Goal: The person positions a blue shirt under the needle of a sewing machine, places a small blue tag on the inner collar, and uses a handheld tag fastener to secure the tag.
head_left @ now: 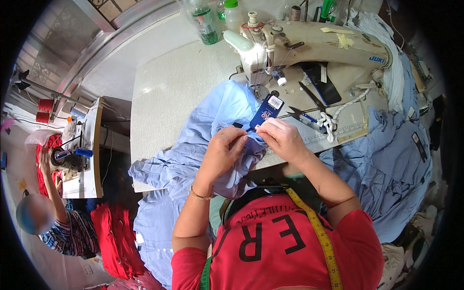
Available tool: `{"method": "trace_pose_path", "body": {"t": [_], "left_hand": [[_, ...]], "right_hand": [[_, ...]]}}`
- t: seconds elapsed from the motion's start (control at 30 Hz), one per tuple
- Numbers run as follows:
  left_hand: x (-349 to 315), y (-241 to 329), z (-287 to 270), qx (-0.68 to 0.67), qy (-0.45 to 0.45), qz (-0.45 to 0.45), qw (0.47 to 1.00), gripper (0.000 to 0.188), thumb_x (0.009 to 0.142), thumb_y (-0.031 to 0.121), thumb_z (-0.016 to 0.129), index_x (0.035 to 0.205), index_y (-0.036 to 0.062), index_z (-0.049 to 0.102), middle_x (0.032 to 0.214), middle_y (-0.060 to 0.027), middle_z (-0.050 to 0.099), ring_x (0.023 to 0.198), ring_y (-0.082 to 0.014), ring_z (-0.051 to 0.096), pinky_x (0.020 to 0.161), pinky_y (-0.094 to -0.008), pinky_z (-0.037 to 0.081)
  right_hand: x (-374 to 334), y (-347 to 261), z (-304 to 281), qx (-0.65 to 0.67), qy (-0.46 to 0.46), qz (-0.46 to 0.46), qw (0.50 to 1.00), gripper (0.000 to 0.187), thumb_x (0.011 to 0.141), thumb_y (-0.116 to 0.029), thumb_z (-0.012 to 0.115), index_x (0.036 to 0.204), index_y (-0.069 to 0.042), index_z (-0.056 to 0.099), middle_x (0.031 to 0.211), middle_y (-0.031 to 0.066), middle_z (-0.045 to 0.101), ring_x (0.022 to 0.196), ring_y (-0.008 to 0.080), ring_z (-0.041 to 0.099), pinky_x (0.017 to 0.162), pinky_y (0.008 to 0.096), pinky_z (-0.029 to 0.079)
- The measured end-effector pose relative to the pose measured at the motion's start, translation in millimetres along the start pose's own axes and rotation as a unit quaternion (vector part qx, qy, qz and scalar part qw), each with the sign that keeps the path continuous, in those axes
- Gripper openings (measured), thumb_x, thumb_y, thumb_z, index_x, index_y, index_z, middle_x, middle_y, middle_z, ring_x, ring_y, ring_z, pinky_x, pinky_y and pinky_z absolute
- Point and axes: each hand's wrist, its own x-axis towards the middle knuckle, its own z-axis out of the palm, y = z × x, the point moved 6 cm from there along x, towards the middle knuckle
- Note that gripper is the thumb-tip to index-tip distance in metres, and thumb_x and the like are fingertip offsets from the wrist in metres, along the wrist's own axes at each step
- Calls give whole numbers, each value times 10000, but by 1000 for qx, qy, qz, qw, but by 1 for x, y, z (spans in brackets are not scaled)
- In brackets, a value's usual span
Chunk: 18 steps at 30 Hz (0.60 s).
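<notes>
A light blue garment (193, 130) lies bunched across the sewing table's front edge, partly under the sewing machine (309, 46). My left hand (226, 149) pinches a fold of it beside a small dark label. Close by, my right hand (285, 139) is closed with its fingertips at the lower end of a dark blue hang tag (265, 112). That tag bears a white sticker and lies on the garment below the needle area. Between the two hands, the fingertips nearly meet; whatever fine piece they grip there is too small to make out.
Right of the tag lie thread snips (309, 121), dark tweezers (311, 95), a phone (325, 82) and a white cord (333, 121). Bottles (205, 24) stand behind. More blue garments (382, 169) hang at right. Leftward, another person (67, 232) works red cloth at a second machine (72, 159).
</notes>
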Motion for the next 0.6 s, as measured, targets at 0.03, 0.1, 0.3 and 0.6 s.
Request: {"method": "trace_pose_path", "body": {"t": [0.03,0.1,0.3,0.6], "left_hand": [[-1,-3,0,-18,3,-14,1000,114,815,70,598,889,-16,597,767,-121,573,699,-226,556,629,-299,443],[-3,-6,1,-46,-3,-50,998,122,826,82,594,883,-26,592,765,-117,580,679,-198,554,619,-291,441],[-3,-19,5,-75,0,-95,993,140,836,102,589,872,-33,590,741,-106,583,651,-160,540,610,-274,438],[-10,-38,-4,-71,75,-95,990,134,840,106,587,845,-28,591,658,-44,541,622,-97,488,575,-249,412]], "right_hand": [[1,-2,0,5,-1,-2,1000,22,821,-50,563,809,-38,549,820,86,569,701,197,570,632,294,450],[0,4,5,104,-21,35,994,29,823,-49,552,804,-39,533,860,81,573,711,172,565,644,287,446],[-8,22,40,507,-76,217,830,35,834,-50,516,838,-38,484,908,72,567,714,141,532,664,265,430],[-5,41,-13,-139,-54,40,988,63,804,-29,491,853,-5,458,774,171,537,733,350,546,657,433,417]]}}
